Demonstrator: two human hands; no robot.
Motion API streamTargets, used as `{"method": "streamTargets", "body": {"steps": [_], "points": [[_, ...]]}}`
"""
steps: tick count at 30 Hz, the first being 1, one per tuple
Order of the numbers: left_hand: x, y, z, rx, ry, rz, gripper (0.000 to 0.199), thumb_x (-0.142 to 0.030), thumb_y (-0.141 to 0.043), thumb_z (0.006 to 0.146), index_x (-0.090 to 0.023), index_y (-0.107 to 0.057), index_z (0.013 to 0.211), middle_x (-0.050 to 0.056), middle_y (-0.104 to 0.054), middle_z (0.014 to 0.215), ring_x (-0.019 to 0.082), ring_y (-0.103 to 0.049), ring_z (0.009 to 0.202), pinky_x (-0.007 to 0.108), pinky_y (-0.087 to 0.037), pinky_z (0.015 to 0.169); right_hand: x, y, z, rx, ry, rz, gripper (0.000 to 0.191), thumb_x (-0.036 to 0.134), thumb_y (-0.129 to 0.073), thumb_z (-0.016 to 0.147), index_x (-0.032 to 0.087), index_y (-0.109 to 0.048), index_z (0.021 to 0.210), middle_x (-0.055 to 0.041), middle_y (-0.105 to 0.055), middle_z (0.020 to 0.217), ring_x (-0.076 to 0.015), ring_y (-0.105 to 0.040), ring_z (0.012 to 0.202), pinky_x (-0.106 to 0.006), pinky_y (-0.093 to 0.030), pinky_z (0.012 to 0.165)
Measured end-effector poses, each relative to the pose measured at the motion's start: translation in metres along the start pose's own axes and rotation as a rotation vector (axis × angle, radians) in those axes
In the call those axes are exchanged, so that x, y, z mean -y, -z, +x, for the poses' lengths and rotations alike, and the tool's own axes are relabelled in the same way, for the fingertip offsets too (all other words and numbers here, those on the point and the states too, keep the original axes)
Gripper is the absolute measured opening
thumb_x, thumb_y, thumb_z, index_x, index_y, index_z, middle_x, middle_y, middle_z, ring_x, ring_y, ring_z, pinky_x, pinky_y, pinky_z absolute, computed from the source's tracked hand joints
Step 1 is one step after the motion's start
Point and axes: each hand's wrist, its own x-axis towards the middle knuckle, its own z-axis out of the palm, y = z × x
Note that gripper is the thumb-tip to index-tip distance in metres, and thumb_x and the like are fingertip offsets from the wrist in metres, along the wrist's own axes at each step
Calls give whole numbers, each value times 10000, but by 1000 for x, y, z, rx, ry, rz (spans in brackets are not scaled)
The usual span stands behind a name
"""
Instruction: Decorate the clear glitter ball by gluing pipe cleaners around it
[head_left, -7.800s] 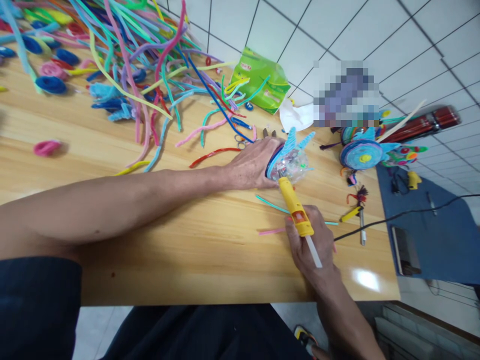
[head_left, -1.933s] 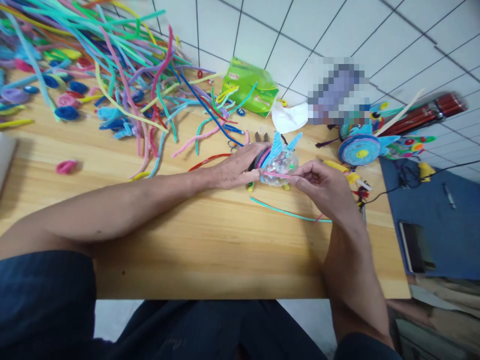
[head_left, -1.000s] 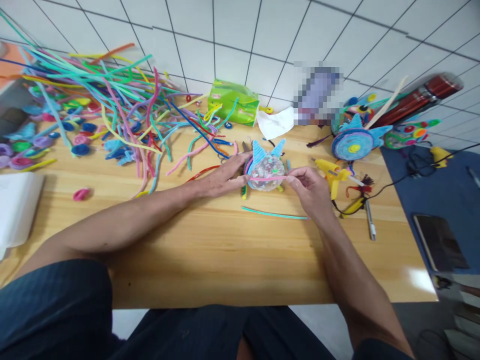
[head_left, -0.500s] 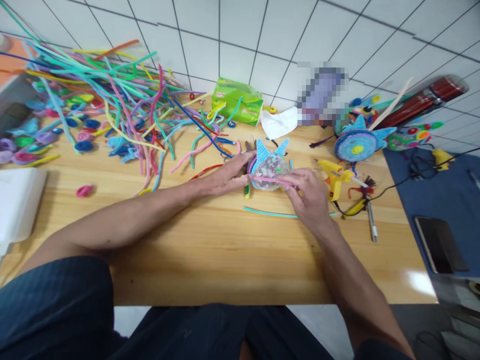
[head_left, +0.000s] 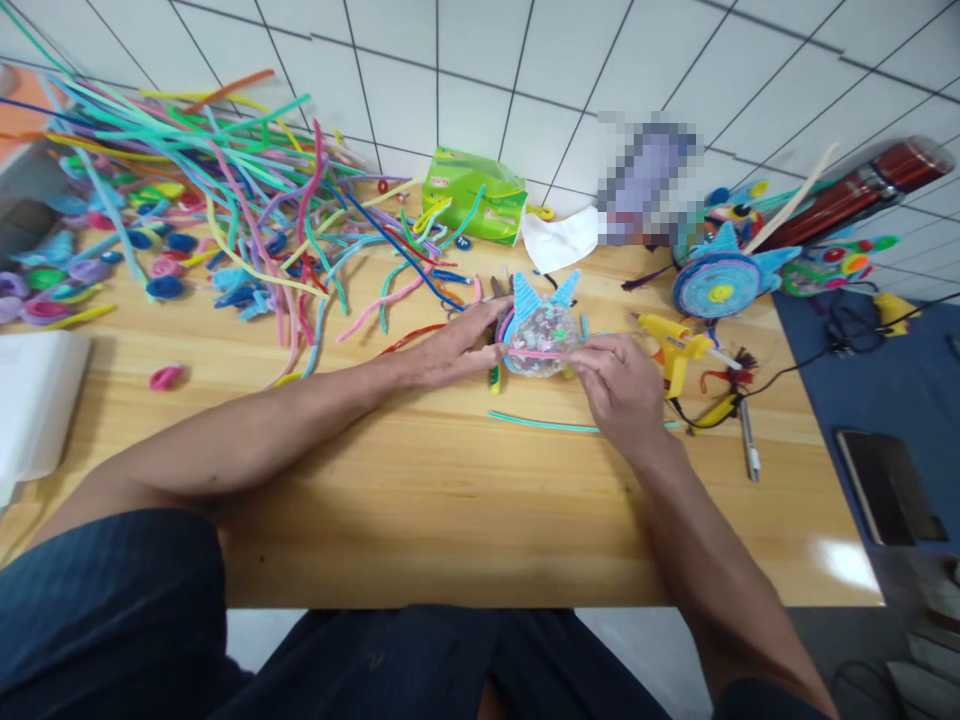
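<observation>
A clear, round plastic craft point(head_left: 551, 328) with bits of colour showing through it lies on the table before me. Two light-blue pointed ears stand up from its top, and coiled blue and purple pipe cleaner edges its left side. My left hand point(head_left: 454, 352) grips that left side, its thumb pressing one end of a pink pipe cleaner point(head_left: 536, 354). The pink strand runs across the craft's near face. Its other end is pinched between thumb and fingers of my right hand point(head_left: 621, 388). A teal pipe cleaner point(head_left: 544, 423) lies below, passing under my right wrist.
Loose pipe cleaners point(head_left: 247, 180) heap up at the left back, near a green tissue pack point(head_left: 474, 200). On the right lie a yellow glue gun point(head_left: 677, 352), a pen-like cutter point(head_left: 749, 440) and a blue eared craft point(head_left: 694, 285). A red flask point(head_left: 847, 190) leans behind; a phone point(head_left: 885, 487) lies beyond the edge.
My right hand has shifted slightly right and up, and the pink pipe cleaner lies straighter across the craft. My left hand has stayed in place.
</observation>
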Motion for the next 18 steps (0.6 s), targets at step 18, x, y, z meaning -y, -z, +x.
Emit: {"method": "streamTargets", "body": {"steps": [18], "points": [[2,-1,0,4,-10,2,732,-605,-537,1062,-210,-393,1661,197,-504,1678,389,-496,1539,633,-397,1309,-4,-9,5,-121,112,-49,108,206,-688,1038,284,-762,1051,-31,-762,970,-232,-704,904,-401,-572,828]]}}
